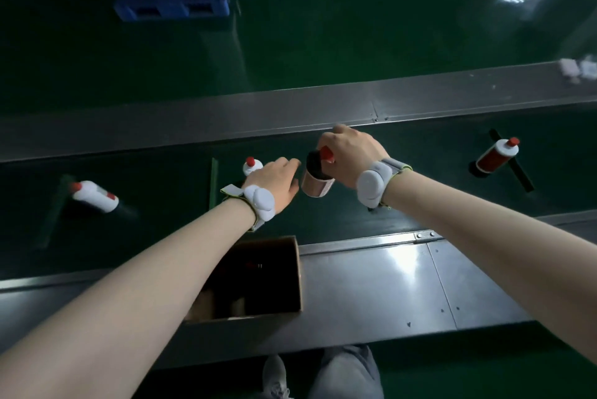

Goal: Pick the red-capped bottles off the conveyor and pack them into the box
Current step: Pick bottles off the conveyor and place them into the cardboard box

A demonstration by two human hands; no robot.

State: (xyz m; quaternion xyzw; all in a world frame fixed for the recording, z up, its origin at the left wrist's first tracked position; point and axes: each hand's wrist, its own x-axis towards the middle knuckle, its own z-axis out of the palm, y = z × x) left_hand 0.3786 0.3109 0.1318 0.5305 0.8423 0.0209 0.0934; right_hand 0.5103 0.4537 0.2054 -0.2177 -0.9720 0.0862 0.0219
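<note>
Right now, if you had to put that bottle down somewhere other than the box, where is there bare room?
The steel ledge right of the box is bare. On the belt, a free stretch lies between the right hand and the far-right bottle. It is crowded by the left hand, with an upright bottle just behind and the held bottle beside it.

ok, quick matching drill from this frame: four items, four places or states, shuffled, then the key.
Items
1. right hand
2. left hand
3. cardboard box
4. white bottle

States
A. open, reaching beside a bottle
B. lying on the belt, far left
C. gripping a dark bottle by its red cap
D. open-topped, on the near metal ledge

Pairs: 1-C, 2-A, 3-D, 4-B
</note>
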